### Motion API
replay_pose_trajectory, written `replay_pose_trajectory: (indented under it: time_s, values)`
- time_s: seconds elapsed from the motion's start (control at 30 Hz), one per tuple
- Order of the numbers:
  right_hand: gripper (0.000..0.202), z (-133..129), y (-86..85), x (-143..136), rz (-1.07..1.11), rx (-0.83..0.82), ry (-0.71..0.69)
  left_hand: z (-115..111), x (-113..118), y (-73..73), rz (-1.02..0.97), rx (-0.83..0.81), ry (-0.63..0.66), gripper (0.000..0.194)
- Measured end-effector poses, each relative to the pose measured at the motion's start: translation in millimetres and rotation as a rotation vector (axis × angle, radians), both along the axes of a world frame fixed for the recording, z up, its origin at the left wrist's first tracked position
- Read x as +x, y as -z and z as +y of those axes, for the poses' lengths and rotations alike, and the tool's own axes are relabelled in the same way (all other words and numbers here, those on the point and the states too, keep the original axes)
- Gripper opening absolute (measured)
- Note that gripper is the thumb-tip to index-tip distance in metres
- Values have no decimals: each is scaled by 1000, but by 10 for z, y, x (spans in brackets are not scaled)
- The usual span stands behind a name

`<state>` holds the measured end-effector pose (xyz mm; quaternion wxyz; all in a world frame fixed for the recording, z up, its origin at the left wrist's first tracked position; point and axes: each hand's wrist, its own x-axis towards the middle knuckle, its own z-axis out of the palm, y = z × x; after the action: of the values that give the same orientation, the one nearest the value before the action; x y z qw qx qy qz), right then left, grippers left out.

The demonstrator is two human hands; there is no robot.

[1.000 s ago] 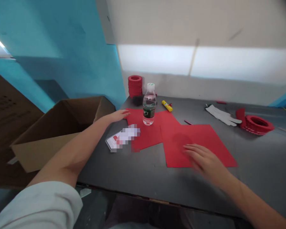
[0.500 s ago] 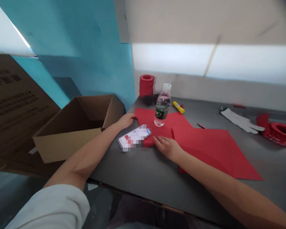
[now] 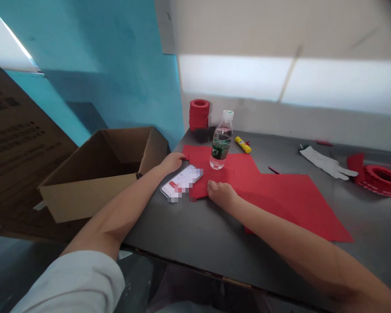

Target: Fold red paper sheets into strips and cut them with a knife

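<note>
My left hand (image 3: 172, 163) is closed at the left edge of a red sheet of paper (image 3: 244, 167), its fingertips pinching that edge. At the paper's near edge, my right hand (image 3: 222, 194) has its fingers curled in and gripping the sheet. A phone (image 3: 180, 182) with a lit, partly blurred screen lies between my hands. On the red paper stands an upright clear water bottle (image 3: 221, 145) with a white cap and a green label. A second red sheet (image 3: 280, 195) overlaps to the right, partly behind my right forearm.
An open cardboard box (image 3: 91, 195) adjoins the table's left side. Toward the back are a red ringed roll (image 3: 199, 115) and a yellow glue stick (image 3: 243, 144). A thin dark red stick (image 3: 273, 170), white glove (image 3: 327, 163) and red roll (image 3: 384, 179) lie to the right.
My right hand's fingers have curled in from a flatter, stretched pose. My left hand stays at the paper's left edge. The whole view has shifted slightly.
</note>
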<state>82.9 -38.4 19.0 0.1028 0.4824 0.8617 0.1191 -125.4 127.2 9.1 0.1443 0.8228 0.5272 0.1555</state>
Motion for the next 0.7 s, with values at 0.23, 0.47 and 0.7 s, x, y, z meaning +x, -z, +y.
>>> replay_pose_trajectory:
  time_s: [0.23, 0.47, 0.7]
  values:
    - [36, 322, -22, -152, 37, 6, -14, 83, 27, -83, 12, -47, -82, 32]
    - [33, 582, -85, -303, 81, 3, 53, 127, 63, -151, 18, -65, -93, 25]
    - [36, -9, -359, 62, 203, 44, 87, -217, 244, -532, -55, 104, -29, 43]
